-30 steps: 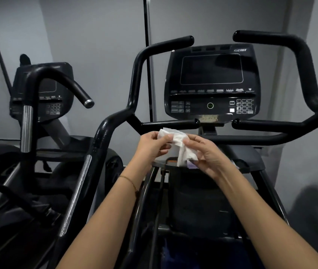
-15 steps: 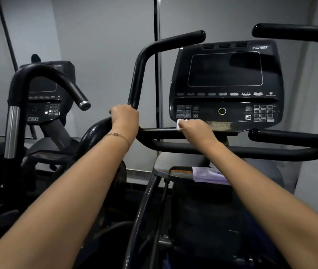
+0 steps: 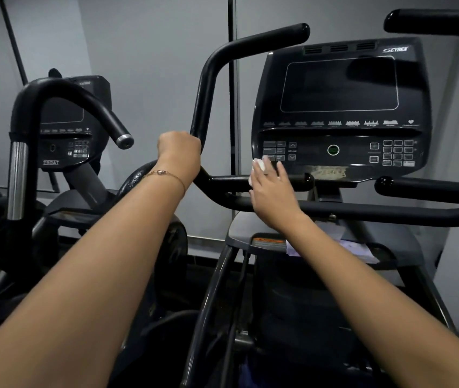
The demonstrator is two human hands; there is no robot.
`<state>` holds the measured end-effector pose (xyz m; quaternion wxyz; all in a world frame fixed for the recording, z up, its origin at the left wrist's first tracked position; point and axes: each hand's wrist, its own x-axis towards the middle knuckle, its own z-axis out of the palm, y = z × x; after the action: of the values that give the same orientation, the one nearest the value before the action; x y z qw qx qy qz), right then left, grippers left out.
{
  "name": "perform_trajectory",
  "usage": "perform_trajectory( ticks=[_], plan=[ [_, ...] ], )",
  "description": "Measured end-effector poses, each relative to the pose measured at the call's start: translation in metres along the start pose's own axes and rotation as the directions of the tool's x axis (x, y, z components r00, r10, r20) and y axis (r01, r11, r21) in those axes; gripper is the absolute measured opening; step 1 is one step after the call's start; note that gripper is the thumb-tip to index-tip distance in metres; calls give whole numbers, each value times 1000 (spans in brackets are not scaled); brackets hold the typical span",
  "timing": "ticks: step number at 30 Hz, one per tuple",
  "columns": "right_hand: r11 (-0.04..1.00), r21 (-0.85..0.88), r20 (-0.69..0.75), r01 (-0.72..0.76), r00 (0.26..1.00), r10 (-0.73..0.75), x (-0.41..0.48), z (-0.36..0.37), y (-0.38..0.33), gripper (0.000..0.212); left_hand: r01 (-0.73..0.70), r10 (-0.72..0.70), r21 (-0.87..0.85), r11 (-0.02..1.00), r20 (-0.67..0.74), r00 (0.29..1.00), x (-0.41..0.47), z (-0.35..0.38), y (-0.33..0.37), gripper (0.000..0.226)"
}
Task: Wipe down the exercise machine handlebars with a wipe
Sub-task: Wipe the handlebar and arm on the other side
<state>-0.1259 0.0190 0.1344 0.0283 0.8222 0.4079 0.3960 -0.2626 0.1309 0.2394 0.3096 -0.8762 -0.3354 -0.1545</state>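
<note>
We face the Cybex exercise machine (image 3: 306, 303), its console (image 3: 340, 107) dark. Our left hand (image 3: 179, 155) wraps its fingers round the bend of the tall left handlebar (image 3: 208, 79), steadying us. Our right hand (image 3: 273, 191) lays fairly straight fingers over the short inner handlebar (image 3: 298, 180), pressing the wipe (image 3: 259, 164) onto it. The wipe looks thin, soft and limp; we judge it handles best bunched under the palm.

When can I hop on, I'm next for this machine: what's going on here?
A person is wiping the machine down. The left hand grips the upright handlebar near its bend. The right hand, fingers fairly straight, presses a white wipe onto the short horizontal handlebar just below the console.
</note>
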Motion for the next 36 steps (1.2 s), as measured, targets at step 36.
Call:
perform_trajectory(
  ticks=[36],
  plan=[
    [977,157,23,141,989,-147,62,-2,-54,23,29,-30,-35,999,-43,999,-4,7,5,23]
  ],
)
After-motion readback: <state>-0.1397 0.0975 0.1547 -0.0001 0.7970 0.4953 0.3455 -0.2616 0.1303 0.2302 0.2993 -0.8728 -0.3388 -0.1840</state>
